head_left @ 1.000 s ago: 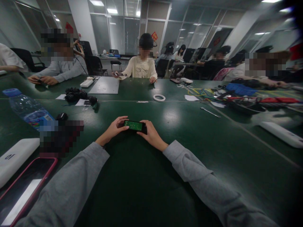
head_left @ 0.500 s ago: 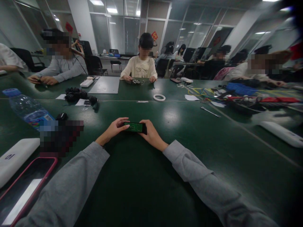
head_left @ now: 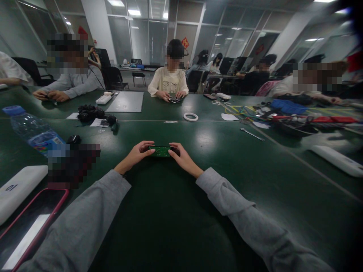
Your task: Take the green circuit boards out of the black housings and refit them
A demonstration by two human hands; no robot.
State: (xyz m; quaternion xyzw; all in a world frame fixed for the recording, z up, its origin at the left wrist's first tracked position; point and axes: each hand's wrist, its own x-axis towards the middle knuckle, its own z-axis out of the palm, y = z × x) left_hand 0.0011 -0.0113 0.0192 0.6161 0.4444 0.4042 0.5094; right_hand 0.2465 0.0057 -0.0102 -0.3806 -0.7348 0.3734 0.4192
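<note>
Two hands hold one circuit board (head_left: pixel 162 152), which lies straight ahead of you at twelve o'clock, green face towards you; whether its lower edge touches the table (head_left: pixel 170 211) cannot be told. Compared with half a second ago, your right hand (head_left: pixel 179 152) has shifted its hold: the thumb, then low at the dark right end, now lies against that end's front. Your left hand (head_left: pixel 141 151) is almost unchanged. The board thus appears evenly held at both ends, its middle in plain sight. Each of your hands is narrowly curled, thumb in front and fingers along the upper edge, closed on the board's ends. About the board: a white ring (head_left: pixel 190 119) between one and two o'clock, a wrench (head_left: pixel 252 134) between two and three, and a bottle (head_left: pixel 34 130) just past nine.
</note>
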